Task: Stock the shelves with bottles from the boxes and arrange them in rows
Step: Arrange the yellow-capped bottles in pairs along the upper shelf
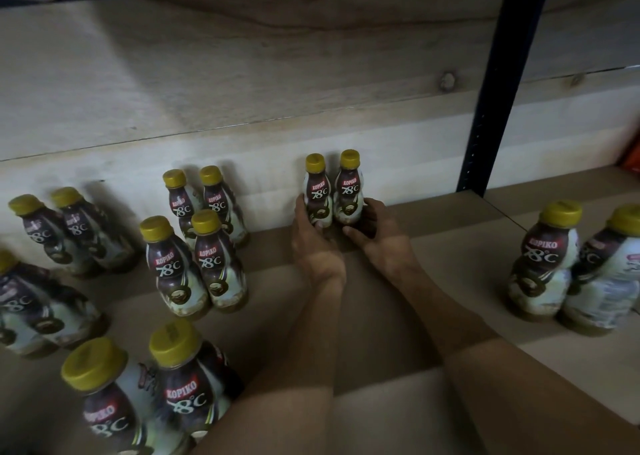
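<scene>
Two Kopiko 78°C bottles with yellow caps stand side by side against the wooden back wall of the shelf. My left hand (313,243) grips the left bottle (318,191) low on its body. My right hand (375,236) grips the right bottle (349,188) at its base. Both bottles are upright and touch each other. More of the same bottles stand in pairs on the brown shelf board (433,281): a pair at the back (207,198), a pair in front of it (194,264), and a pair at the near left (156,385).
Further bottle pairs stand at the far left (65,229) and on the right (571,267). A dark metal upright (498,84) rises at the right behind the shelf board. Bare board lies between my arms and the right-hand pair.
</scene>
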